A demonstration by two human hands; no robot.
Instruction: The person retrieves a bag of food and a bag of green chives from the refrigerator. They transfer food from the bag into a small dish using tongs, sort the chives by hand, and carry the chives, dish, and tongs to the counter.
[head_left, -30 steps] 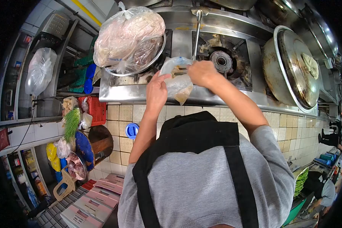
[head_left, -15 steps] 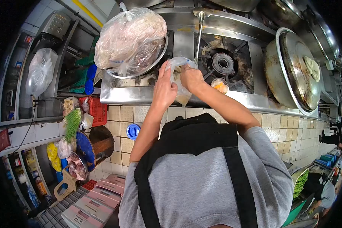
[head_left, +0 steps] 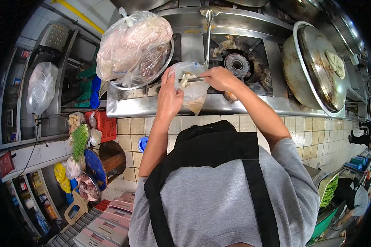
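Observation:
A clear plastic bag (head_left: 193,94) hangs at the front edge of the stove, its mouth spread wide. Pale, chunky food (head_left: 187,79) shows inside the opening. At the bag's left side, my left hand (head_left: 169,96) holds the plastic by its rim, fingers closed. My right hand (head_left: 220,79) grips a slim metal utensil (head_left: 197,79) whose tip reaches into the pale food; its exact kind is hard to make out. Partly covered by my right forearm, a small container (head_left: 230,96) with orange contents stands on the stove's front edge.
A large bagged lump of meat (head_left: 134,45) rests in a metal bowl on the left. One burner (head_left: 237,65) lies just beyond my right hand. At right stands a big lidded pot (head_left: 313,70). A long-handled tool (head_left: 209,37) leans behind the bag. A red crate (head_left: 103,125) sits lower left.
The bag's mouth has been spread open, revealing the pale food. My right hand has moved right from the bag and now shows a metal utensil dipping into it.

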